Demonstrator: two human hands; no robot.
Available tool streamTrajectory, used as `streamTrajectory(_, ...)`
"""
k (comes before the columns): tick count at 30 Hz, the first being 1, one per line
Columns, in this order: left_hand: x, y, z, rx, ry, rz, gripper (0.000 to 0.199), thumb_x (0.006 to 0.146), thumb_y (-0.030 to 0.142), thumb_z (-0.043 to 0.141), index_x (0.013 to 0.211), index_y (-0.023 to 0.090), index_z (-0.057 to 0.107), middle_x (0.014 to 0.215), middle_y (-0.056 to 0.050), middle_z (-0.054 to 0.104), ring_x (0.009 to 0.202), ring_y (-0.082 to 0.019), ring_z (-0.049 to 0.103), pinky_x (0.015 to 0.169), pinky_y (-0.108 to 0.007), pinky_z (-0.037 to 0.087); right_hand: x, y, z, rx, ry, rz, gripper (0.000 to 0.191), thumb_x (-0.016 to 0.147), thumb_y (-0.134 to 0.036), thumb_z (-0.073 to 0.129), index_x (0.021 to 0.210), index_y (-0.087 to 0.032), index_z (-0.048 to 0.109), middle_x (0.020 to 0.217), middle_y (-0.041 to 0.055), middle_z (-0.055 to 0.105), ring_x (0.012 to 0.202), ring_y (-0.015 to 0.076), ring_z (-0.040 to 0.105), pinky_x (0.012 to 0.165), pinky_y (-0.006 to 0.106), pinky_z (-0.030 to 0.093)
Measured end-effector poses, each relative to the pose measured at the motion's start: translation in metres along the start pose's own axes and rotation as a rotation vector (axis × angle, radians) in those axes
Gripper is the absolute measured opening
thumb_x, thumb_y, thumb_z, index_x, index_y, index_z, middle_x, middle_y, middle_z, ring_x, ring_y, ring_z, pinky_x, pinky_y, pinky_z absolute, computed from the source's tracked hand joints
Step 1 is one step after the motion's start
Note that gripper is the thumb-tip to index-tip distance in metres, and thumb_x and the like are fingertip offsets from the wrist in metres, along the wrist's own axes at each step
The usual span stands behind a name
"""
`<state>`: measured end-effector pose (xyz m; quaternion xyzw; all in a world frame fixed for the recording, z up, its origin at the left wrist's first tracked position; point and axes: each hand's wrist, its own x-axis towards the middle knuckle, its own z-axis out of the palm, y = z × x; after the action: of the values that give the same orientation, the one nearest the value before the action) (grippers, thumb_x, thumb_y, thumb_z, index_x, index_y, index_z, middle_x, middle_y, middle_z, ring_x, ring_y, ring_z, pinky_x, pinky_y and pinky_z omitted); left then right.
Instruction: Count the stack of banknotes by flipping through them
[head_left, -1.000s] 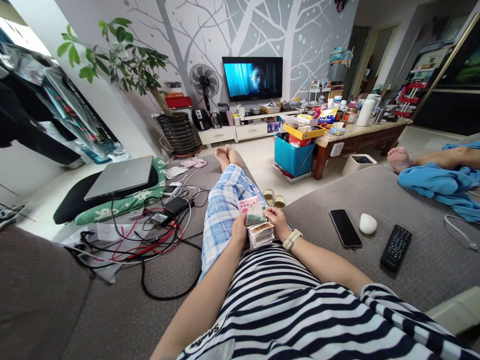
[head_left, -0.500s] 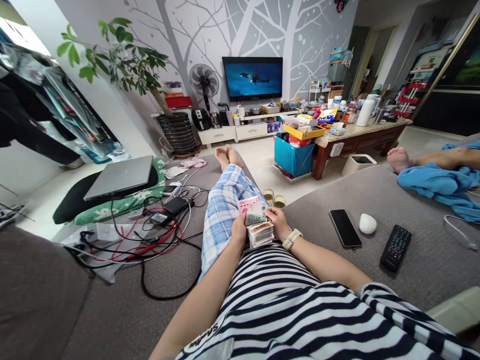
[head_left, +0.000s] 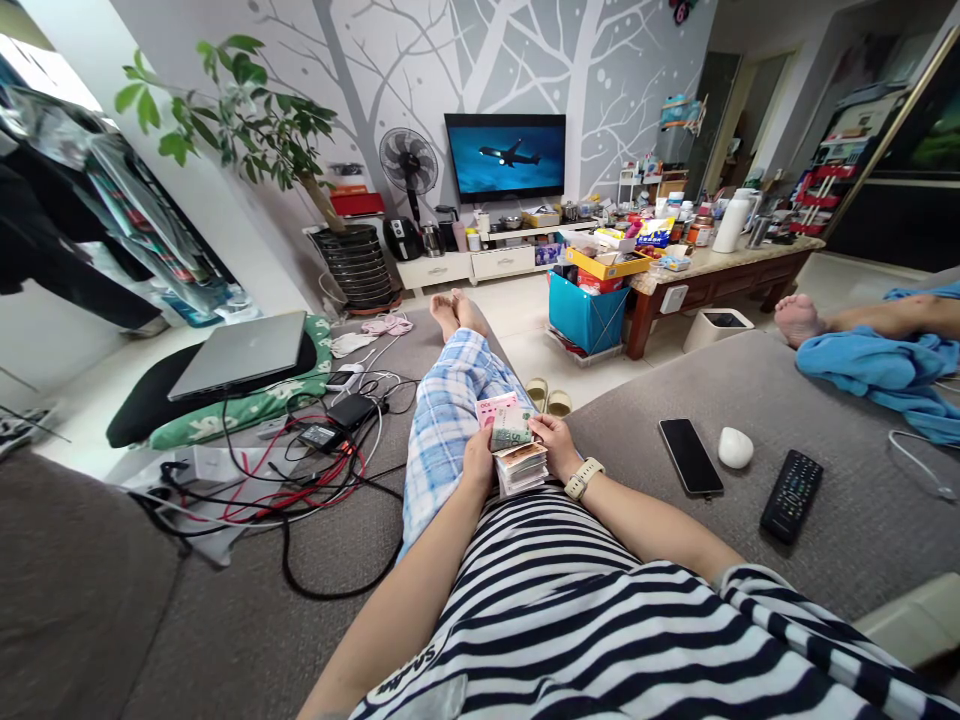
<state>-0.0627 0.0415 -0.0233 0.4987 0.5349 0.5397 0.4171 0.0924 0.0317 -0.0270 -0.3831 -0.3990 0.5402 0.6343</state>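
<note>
A bundle of banknotes [head_left: 523, 473] is held low over my lap, just in front of the striped shirt. My left hand [head_left: 478, 460] closes on its left side. On the right, my right hand [head_left: 556, 446], with a pale watch on the wrist, pinches the edge of a green banknote [head_left: 511, 428]. Behind the green note a pink banknote [head_left: 493, 406] sticks up at the top left. The lower notes fold toward me in a thick stack. Fingertips under the bundle are hidden.
Right of me on the grey sofa lie a phone [head_left: 690, 457], a white rounded object [head_left: 735, 448] and a remote control [head_left: 792, 496]. At left are tangled cables [head_left: 300, 480] and a laptop [head_left: 240, 352] on a green cushion. Another person's foot [head_left: 798, 320] rests at far right.
My hands and the banknotes stay almost in place, with only a slight shift of the green note. On the television, the airplane picture has become clearer.
</note>
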Motion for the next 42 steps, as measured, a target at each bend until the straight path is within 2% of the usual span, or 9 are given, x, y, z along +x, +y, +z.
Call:
streamTrajectory(4,-0.001,0.010,-0.002,0.089,-0.017,0.046,0.039,0.081,0.047,0.055,0.078,0.016,0.078,0.089,-0.013,0.079,0.093,-0.029,0.068,0.093,-0.040,0.050,-0.001,-0.004,0.001,-0.030,0.000,-0.008,0.041,0.063,-0.056,0.078,0.061,-0.021,0.058,0.049,-0.0062,0.044,0.048,0.0095,0.033,0.050,0.027,0.026)
streamTrajectory(8,-0.004,0.015,0.000,0.030,-0.032,0.021,0.031,0.079,0.041,0.058,0.071,0.017,0.076,0.081,-0.012,0.078,0.087,-0.029,0.067,0.086,-0.039,0.052,-0.002,-0.004,0.000,-0.034,-0.027,0.012,0.045,0.064,-0.062,0.076,0.059,-0.023,0.054,0.047,-0.0064,0.042,0.045,0.0093,0.030,0.047,0.027,0.022)
streamTrajectory(13,-0.005,0.015,0.003,-0.041,0.017,-0.022,0.028,0.076,0.041,0.062,0.069,0.016,0.074,0.082,-0.013,0.078,0.089,-0.029,0.070,0.086,-0.039,0.053,-0.002,-0.002,-0.002,-0.050,-0.060,0.025,0.044,0.072,-0.065,0.069,0.069,-0.022,0.061,0.050,-0.0009,0.056,0.043,0.0113,0.035,0.047,0.028,0.024)
streamTrajectory(18,-0.006,0.012,0.004,-0.159,-0.042,-0.081,0.035,0.071,0.047,0.068,0.074,0.013,0.074,0.083,-0.014,0.078,0.086,-0.030,0.072,0.081,-0.040,0.055,-0.001,-0.001,-0.002,-0.046,-0.048,0.017,0.042,0.068,-0.060,0.074,0.063,-0.022,0.056,0.050,-0.0011,0.057,0.043,0.0096,0.033,0.047,0.027,0.023)
streamTrajectory(23,-0.010,0.003,0.009,-0.359,-0.062,-0.160,0.045,0.063,0.051,0.078,0.086,0.013,0.075,0.084,-0.012,0.079,0.082,-0.028,0.074,0.081,-0.041,0.057,0.001,-0.001,0.001,-0.036,0.004,-0.004,0.042,0.062,-0.054,0.079,0.067,-0.024,0.051,0.049,-0.0061,0.050,0.048,0.0115,0.040,0.051,0.027,0.031)
streamTrajectory(27,-0.010,0.000,0.011,-0.399,-0.071,-0.176,0.050,0.055,0.050,0.084,0.087,0.012,0.074,0.083,-0.011,0.079,0.080,-0.028,0.074,0.084,-0.042,0.057,0.001,0.002,-0.001,-0.028,0.007,-0.049,0.039,0.062,-0.050,0.080,0.069,-0.022,0.053,0.059,-0.0051,0.052,0.055,0.0120,0.042,0.055,0.027,0.036)
streamTrajectory(32,-0.008,0.004,0.006,-0.275,-0.075,-0.139,0.042,0.065,0.052,0.075,0.082,0.014,0.075,0.083,-0.011,0.078,0.083,-0.028,0.072,0.082,-0.039,0.056,0.000,0.004,-0.005,-0.114,-0.012,-0.090,0.035,0.068,-0.051,0.076,0.066,-0.021,0.059,0.062,-0.0027,0.054,0.061,0.0137,0.044,0.060,0.028,0.038)
streamTrajectory(36,-0.005,0.004,0.003,-0.123,0.004,-0.066,0.041,0.075,0.053,0.062,0.077,0.014,0.075,0.082,-0.012,0.077,0.090,-0.028,0.071,0.085,-0.039,0.054,-0.001,0.002,-0.004,-0.101,-0.016,-0.101,0.035,0.067,-0.050,0.077,0.063,-0.020,0.060,0.063,-0.0022,0.055,0.061,0.0134,0.044,0.061,0.028,0.038)
streamTrajectory(42,-0.002,-0.003,0.004,-0.149,0.047,-0.090,0.041,0.077,0.053,0.059,0.079,0.015,0.076,0.084,-0.010,0.078,0.089,-0.026,0.070,0.089,-0.038,0.053,-0.005,-0.006,0.001,-0.071,-0.010,-0.059,0.036,0.064,-0.051,0.078,0.060,-0.020,0.059,0.058,-0.0026,0.051,0.058,0.0127,0.041,0.058,0.028,0.035)
